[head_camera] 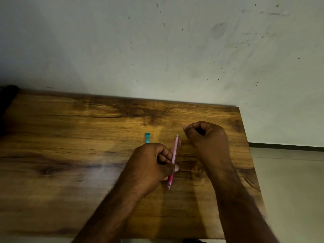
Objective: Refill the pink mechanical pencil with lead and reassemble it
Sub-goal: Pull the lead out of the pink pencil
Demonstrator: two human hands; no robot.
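My left hand [150, 165] grips the pink mechanical pencil [173, 160] around its middle, above the wooden table [70, 137]. The pencil's tip points toward me and its back end points away. My right hand [206, 135] hovers just right of the pencil's back end, its fingers curled with thumb and forefinger pressed together; whether something small is pinched there I cannot tell. A teal lead case [147, 137] lies flat on the table just beyond my left hand.
The table's far edge meets a scuffed pale wall [175, 50]. Its right edge drops to a light floor [289, 172]. A dark object [7, 102] sits at the table's far left corner.
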